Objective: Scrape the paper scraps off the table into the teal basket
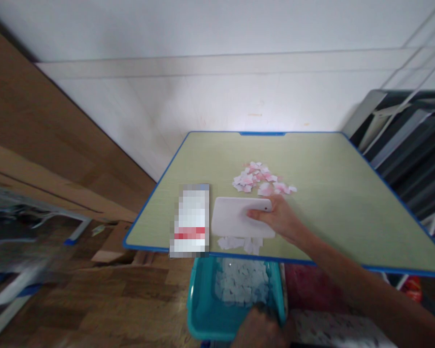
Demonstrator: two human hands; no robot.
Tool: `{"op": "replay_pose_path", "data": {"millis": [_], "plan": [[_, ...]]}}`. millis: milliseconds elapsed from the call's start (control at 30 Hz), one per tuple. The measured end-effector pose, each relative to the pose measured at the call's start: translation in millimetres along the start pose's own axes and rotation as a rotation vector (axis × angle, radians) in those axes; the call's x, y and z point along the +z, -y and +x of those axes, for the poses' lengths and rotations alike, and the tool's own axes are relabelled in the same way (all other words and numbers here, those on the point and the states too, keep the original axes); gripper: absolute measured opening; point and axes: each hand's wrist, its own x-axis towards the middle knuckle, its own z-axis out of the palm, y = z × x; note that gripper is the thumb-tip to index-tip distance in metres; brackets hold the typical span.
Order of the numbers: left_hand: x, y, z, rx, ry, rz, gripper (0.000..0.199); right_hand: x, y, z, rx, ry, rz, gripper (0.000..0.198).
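My right hand [275, 217] grips the right end of a flat white rectangular plate [235, 217] with rounded corners and a small dark spot near one corner. The thumb lies across its face. Loose white paper pieces [235, 243] lie along the table's near edge, just below the plate. Beyond the hand is a pile of pink and white paper pieces [255, 178]. My left hand [259, 326] is low at the near side of a teal basin [203, 309]; it is dim and blurred, and its fingers cannot be made out. More white pieces [241, 282] lie in the basin.
The green table [333, 193] has a blue rim and stands against a white wall. A pixelated rectangular item [190, 220] lies left of the plate. Brown cardboard [58, 111] leans at left, dark folded panels [413, 130] at right. Red material [311, 287] is beside the basin.
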Motion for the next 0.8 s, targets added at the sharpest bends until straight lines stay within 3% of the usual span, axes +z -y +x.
{"op": "replay_pose_path", "data": {"millis": [200,467,700,800], "plan": [[6.4,0.4,-3.5,0.009,-0.032,0.004,0.022,6.2,-1.3,-18.7,0.019,0.059,-0.016,0.018],[4.7,0.3,-1.2,-0.01,-0.138,0.05,0.025,9.5,4.2,-39.6,-0.037,0.041,-0.101,0.025],[8.3,0.6,-3.3,-0.003,-0.092,0.038,0.024,12.4,13.4,-56.6,-0.085,0.079,-0.127,0.021],[6.4,0.8,-3.0,-0.01,-0.021,0.022,0.022,-3.7,19.6,-52.9,-0.144,0.042,-0.107,0.017]]}}
